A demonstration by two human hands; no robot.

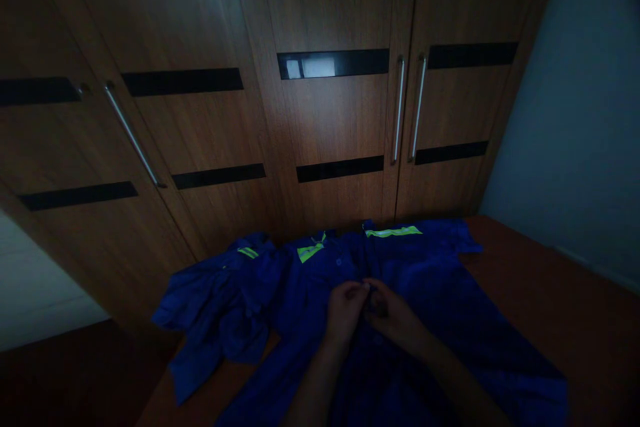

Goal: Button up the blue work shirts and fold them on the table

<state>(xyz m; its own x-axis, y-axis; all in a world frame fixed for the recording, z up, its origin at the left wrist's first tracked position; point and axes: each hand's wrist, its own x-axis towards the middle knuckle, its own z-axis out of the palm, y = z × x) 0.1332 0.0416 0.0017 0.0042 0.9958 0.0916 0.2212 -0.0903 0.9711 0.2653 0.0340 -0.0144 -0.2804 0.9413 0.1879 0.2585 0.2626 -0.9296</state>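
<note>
A blue work shirt [430,300] with yellow-green reflective strips lies spread out, front side up, its collar end towards the wardrobe. My left hand [345,310] and my right hand [397,320] meet over the middle of its front opening. Thumb and fingers of each hand are closed in a pinch on the shirt's front edge, fingertips almost touching. Whatever small part sits between the fingertips is hidden by them and by the dim light. A round button [339,261] shows on the cloth above my left hand.
Crumpled blue cloth [215,313] with a reflective strip lies to the left; whether it is a separate garment I cannot tell. Beneath is a reddish-brown surface [530,287]. A wooden wardrobe [330,120] with metal handles stands behind, beside a pale wall [575,133] on the right.
</note>
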